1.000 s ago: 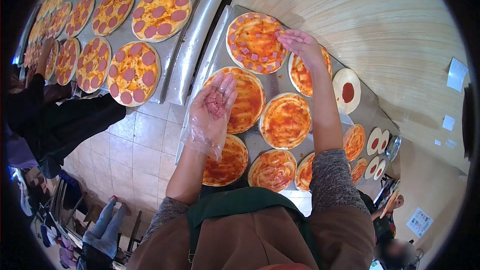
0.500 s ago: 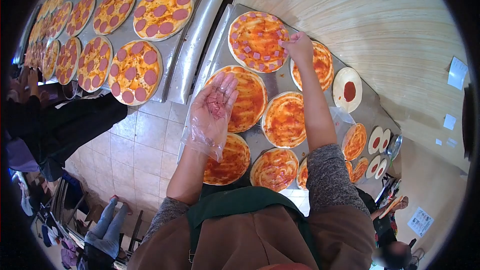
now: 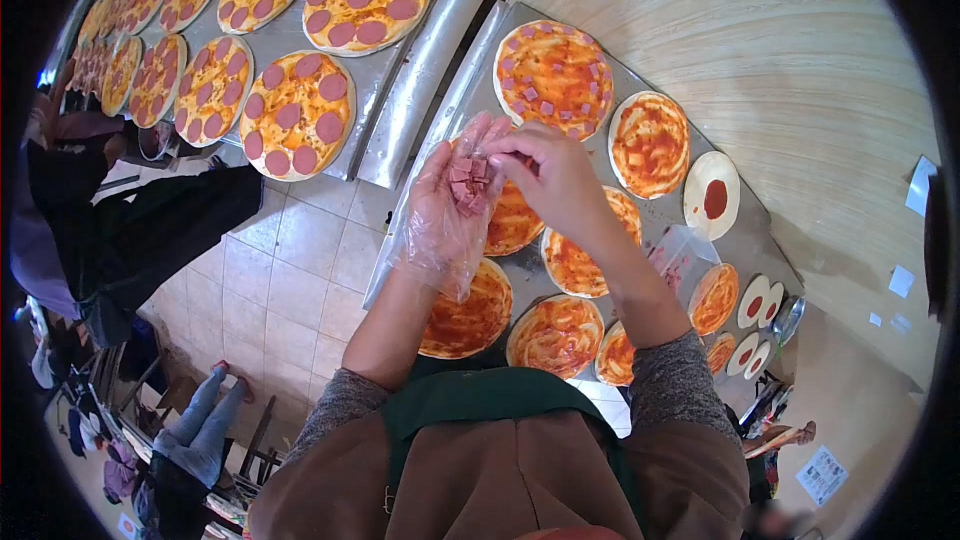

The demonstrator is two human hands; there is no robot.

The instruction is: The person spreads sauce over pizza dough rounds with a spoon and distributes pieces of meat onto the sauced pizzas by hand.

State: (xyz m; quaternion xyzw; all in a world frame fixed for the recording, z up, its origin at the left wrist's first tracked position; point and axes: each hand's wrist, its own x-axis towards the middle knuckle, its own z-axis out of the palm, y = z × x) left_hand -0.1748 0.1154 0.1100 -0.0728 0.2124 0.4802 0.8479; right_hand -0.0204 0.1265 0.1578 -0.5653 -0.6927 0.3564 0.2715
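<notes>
In a clear plastic glove, my left hand (image 3: 447, 215) is cupped palm up around a small heap of pink meat cubes (image 3: 468, 183). My right hand (image 3: 545, 172) is at the heap's right edge, its fingertips pinched together; what they hold, if anything, is hidden. Beyond both hands lies a sauced pizza base with meat cubes (image 3: 553, 78), mostly around its edge. A sauced base (image 3: 513, 220) is partly hidden beneath my hands, and another sauced base (image 3: 649, 145) lies to the right.
Pizzas with round meat slices (image 3: 297, 116) cover the metal table at the upper left. A clear container with pink pieces (image 3: 684, 262) stands right of my right forearm. A co-worker in dark clothing (image 3: 170, 230) is at the left. Smaller bases (image 3: 712, 197) lie at the right.
My right hand has moved from the cubed pizza back to my left palm. My left hand has shifted slightly right and up. The view has shifted, and the clear container shows more.
</notes>
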